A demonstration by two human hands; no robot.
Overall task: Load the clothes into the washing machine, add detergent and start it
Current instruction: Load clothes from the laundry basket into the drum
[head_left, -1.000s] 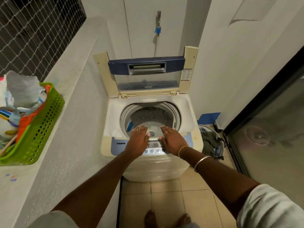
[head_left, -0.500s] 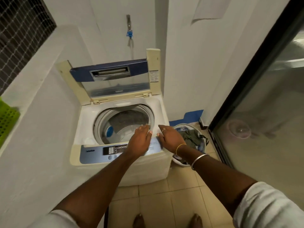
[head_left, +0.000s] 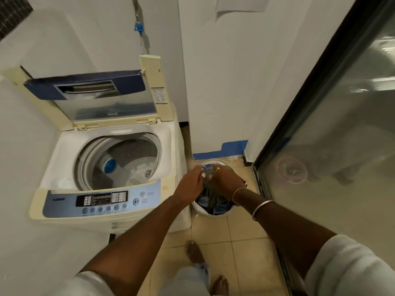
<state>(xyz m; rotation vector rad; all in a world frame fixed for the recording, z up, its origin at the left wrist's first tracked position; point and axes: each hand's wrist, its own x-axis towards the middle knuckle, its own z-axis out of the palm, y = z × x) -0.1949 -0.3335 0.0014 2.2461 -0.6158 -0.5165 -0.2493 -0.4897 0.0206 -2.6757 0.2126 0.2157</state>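
A white top-loading washing machine [head_left: 64,150] stands on the left with its lid [head_left: 102,99] raised; its drum [head_left: 128,165] holds no clothes. Its blue control panel [head_left: 102,201] faces me. To its right, on the floor, sits a white laundry basket [head_left: 199,210] filled with dark clothes [head_left: 210,197]. My left hand [head_left: 190,184] and my right hand [head_left: 226,180] are both down in the basket, fingers closed on the dark clothes at the top of the pile.
A white wall [head_left: 224,82] with blue tape [head_left: 224,149] at its base stands behind the basket. A dark-framed glass door [head_left: 331,146] runs along the right. A water tap [head_left: 140,28] hangs above the machine. My bare feet [head_left: 194,253] stand on beige tiles.
My view has swung right. Both hands left the machine's front edge, moved right and down into the basket, and closed on the clothes.
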